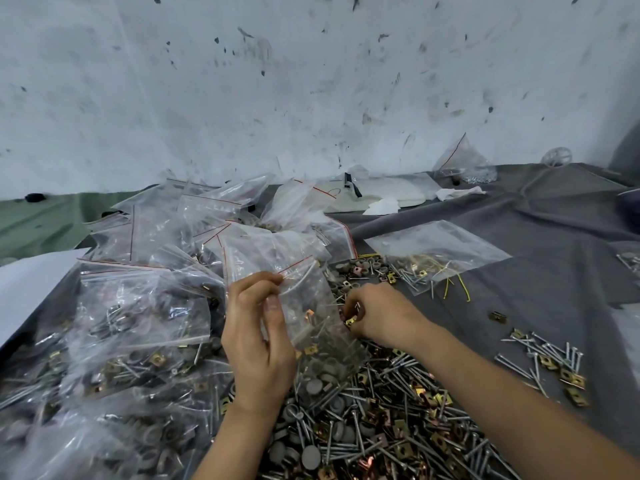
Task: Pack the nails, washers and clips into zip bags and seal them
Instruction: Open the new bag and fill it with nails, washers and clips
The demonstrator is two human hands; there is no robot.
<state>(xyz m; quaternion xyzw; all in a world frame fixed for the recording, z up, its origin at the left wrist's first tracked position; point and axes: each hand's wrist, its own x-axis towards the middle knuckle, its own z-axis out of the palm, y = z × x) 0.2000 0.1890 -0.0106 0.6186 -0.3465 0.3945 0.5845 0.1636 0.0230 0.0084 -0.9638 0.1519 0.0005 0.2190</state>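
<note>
Now the zip bag (304,306) stands upright in front of me, red-lined mouth up, its bottom resting on the pile (398,417). A few washers and clips lie inside it. My left hand (258,337) holds it just below the mouth, thumb and fingertips pinched together on the plastic. My right hand (377,315) is just beside the bag's right edge, fingers curled round a brass clip (350,320); I cannot tell whether more pieces are in that fist.

Under both wrists the pile spreads out: nails (360,441), grey washers (310,459) and more clips, all mixed. Filled bags (138,323) lie heaped to my left, empty bags (207,216) behind them. A flat bag (436,251) with yellow wire lies to the right on the grey cloth (536,216), and a small heap (547,362) of nails and clips lies farther right. Behind all this stands a stained white wall (311,81).
</note>
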